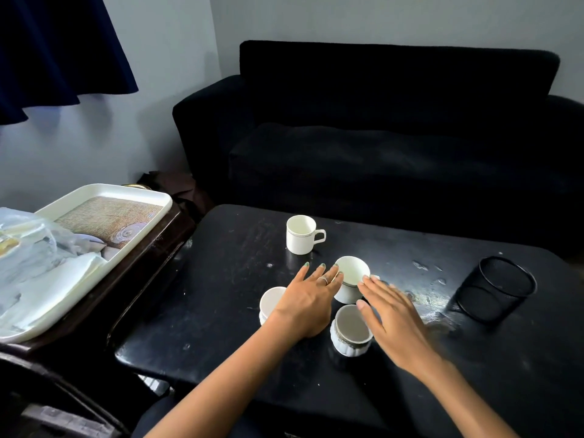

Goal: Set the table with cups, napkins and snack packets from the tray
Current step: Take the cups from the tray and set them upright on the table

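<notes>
Head view: both hands are spread flat at centre frame, gripping nothing. The left hand (305, 303) and right hand (390, 314) flank a tilted white cup (352, 278), fingertips at its rim. Two more cups sit below them, a handled mug (301, 234) above, all on the black desk (221, 279). The tray (151, 222) with napkins (47, 279) lies at left.

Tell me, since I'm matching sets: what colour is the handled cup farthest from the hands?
White, with a thin dark line near its rim; the cup shows in the head view.
</notes>
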